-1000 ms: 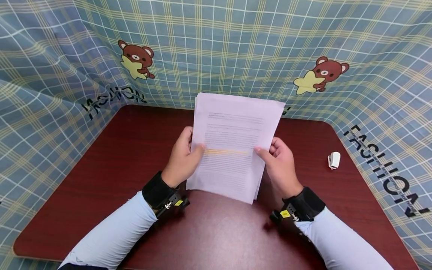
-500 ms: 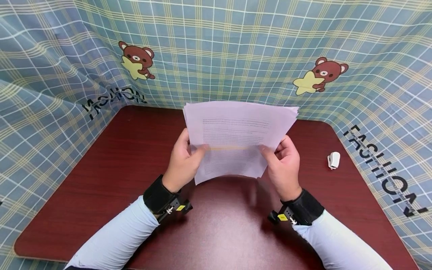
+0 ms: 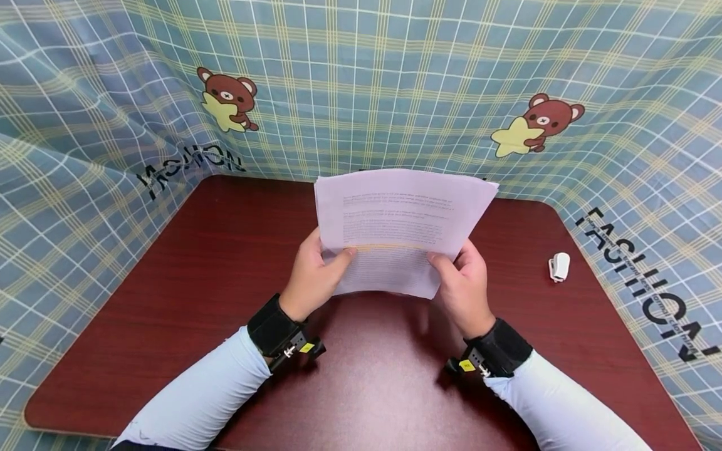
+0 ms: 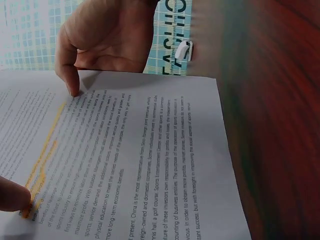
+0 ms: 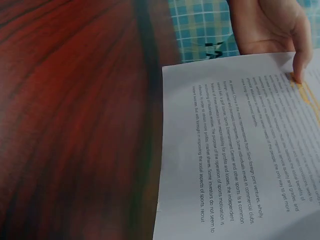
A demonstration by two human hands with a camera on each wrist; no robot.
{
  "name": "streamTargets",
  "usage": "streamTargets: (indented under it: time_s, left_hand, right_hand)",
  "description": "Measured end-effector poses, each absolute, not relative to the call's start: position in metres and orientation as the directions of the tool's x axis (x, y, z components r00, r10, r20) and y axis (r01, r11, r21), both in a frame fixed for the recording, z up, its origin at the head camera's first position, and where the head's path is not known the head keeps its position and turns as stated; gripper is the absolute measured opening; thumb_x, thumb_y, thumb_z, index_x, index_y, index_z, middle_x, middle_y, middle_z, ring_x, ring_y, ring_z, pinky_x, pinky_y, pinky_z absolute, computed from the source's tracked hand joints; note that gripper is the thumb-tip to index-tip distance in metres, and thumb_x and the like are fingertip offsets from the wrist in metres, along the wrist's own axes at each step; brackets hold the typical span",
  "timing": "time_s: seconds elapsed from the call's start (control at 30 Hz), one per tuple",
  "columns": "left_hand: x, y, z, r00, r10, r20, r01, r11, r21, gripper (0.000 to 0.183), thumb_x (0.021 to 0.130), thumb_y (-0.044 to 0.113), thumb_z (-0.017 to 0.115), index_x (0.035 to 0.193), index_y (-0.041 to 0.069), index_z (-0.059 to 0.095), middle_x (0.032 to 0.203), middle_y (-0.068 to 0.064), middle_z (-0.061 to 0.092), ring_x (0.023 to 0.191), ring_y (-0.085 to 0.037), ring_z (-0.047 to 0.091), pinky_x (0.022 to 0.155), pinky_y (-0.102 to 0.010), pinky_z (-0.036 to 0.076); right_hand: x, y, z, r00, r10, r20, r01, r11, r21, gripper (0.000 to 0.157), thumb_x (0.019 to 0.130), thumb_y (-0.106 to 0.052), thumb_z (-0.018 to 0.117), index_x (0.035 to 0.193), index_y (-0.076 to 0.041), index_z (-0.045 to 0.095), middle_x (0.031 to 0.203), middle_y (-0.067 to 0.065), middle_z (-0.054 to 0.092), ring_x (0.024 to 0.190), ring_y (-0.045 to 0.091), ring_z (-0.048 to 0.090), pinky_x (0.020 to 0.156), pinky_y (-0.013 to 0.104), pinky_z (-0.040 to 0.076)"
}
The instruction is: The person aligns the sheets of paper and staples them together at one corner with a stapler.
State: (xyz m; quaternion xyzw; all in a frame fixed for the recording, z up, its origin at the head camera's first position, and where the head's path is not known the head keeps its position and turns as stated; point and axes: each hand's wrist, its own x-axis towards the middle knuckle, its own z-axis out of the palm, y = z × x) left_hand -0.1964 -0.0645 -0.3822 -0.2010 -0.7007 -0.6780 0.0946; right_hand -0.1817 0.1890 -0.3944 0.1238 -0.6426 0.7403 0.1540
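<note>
A stack of printed paper sheets (image 3: 395, 219) is held up over the table, bowed, with its lower edge curving. Orange highlighter marks a line across the top sheet. My left hand (image 3: 316, 275) grips the left edge, thumb on the front and fingers behind. On the opposite edge my right hand (image 3: 464, 285) pinches the sheets the same way. The left wrist view shows the printed page (image 4: 150, 160) close up, with the right hand (image 4: 107, 37) at its far edge. In the right wrist view, the left hand (image 5: 272, 30) presses its thumb by the orange mark.
A small white stapler-like object (image 3: 559, 267) lies on the right side of the dark red table (image 3: 169, 300). A plaid curtain (image 3: 372, 81) with bear prints hangs around the table's back and sides.
The sheets tipped back and bowed, their lower edge rising and top edge widening. Since half a second ago both hands have shifted slightly inward, still holding the paper.
</note>
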Motion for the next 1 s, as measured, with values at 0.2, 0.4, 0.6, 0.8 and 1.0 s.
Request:
streamTargets:
  time_s: [0.2,0.4,0.6,0.8,1.0]
  left_hand:
    - [-0.196,-0.066,-0.384,-0.912,0.156,0.379,0.384,-0.002,0.923,0.041,0.093,-0.002,0.069,0.131,0.011,0.061,0.12,-0.01,0.073,0.099,-0.028,0.076,0.079,-0.044,0.062]
    - [-0.201,-0.071,-0.391,-0.911,0.174,0.375,0.378,-0.019,0.926,0.047,0.091,-0.001,0.073,0.134,0.01,0.059,0.12,-0.013,0.072,0.096,-0.031,0.076,0.077,-0.045,0.063]
    - [-0.203,-0.071,-0.382,-0.9,0.19,0.393,0.396,-0.027,0.918,0.041,0.094,-0.001,0.069,0.133,0.01,0.059,0.123,-0.01,0.072,0.098,-0.028,0.076,0.079,-0.044,0.062]
    - [-0.2,-0.071,-0.386,-0.914,0.188,0.359,0.354,-0.061,0.933,0.046,0.093,0.0,0.072,0.135,0.012,0.058,0.125,-0.009,0.071,0.1,-0.028,0.076,0.08,-0.045,0.062]
    - [-0.203,-0.069,-0.404,-0.935,0.222,0.278,0.262,-0.095,0.96,0.046,0.091,0.0,0.073,0.133,0.015,0.062,0.125,-0.009,0.073,0.104,-0.029,0.076,0.084,-0.046,0.061]
  right_hand:
    - [-0.182,0.191,-0.397,-0.934,0.062,0.352,-0.357,-0.101,-0.928,0.037,0.099,0.002,0.057,0.135,-0.005,0.06,0.126,0.012,0.07,0.104,0.028,0.073,0.083,0.044,0.062]
    - [-0.182,0.192,-0.406,-0.947,0.056,0.316,-0.32,-0.105,-0.942,0.038,0.099,0.003,0.056,0.136,-0.006,0.059,0.125,0.012,0.071,0.103,0.028,0.073,0.085,0.041,0.061]
    - [-0.183,0.19,-0.399,-0.938,0.039,0.343,-0.345,-0.101,-0.933,0.038,0.101,0.0,0.054,0.137,-0.007,0.057,0.129,0.013,0.069,0.104,0.029,0.073,0.084,0.043,0.062]
    - [-0.183,0.189,-0.4,-0.946,0.038,0.322,-0.324,-0.093,-0.941,0.038,0.102,0.0,0.053,0.138,-0.008,0.057,0.129,0.012,0.068,0.105,0.028,0.073,0.084,0.042,0.062]
    - [-0.182,0.186,-0.413,-0.956,0.059,0.286,-0.29,-0.096,-0.952,0.038,0.1,0.003,0.052,0.136,-0.008,0.058,0.126,0.012,0.071,0.102,0.028,0.074,0.083,0.042,0.061]
